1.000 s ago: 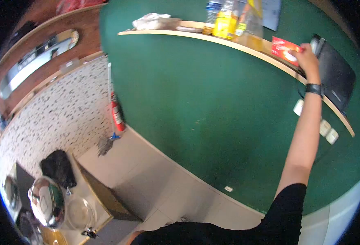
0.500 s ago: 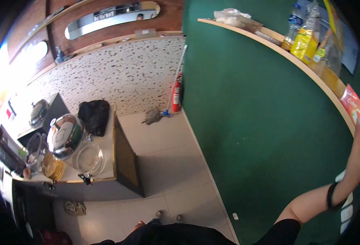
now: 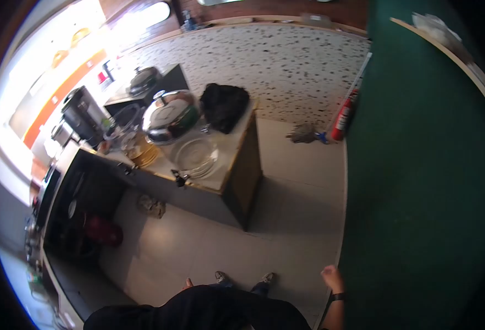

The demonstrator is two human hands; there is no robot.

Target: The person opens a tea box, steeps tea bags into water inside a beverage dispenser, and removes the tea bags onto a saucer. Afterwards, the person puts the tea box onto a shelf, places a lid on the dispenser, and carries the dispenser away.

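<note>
My right hand (image 3: 333, 279) hangs low beside the green wall, with a black band (image 3: 338, 297) at its wrist. Its fingers are loosely curled in, and nothing shows in them. Of my left hand (image 3: 187, 284) only a small part pokes out past my black shirt, so its fingers cannot be made out. Neither hand touches the counter (image 3: 229, 170) ahead on the left. On that counter stand a lidded steel pot (image 3: 171, 116), a clear glass dish (image 3: 195, 157), amber glassware (image 3: 143, 155) and a black cloth item (image 3: 224, 107).
A fire extinguisher (image 3: 342, 118) and a mop head (image 3: 304, 133) are in the far corner. Along the green wall (image 3: 418, 181) runs a wooden shelf (image 3: 446, 55) with a plastic bag. A crumpled cloth (image 3: 151, 205) lies on the floor by the counter, near a dark red object (image 3: 104, 231).
My right hand has come down from the shelf, where it was at a red packet. My view has swung left, so the counter appears further right and the packet is out of view.
</note>
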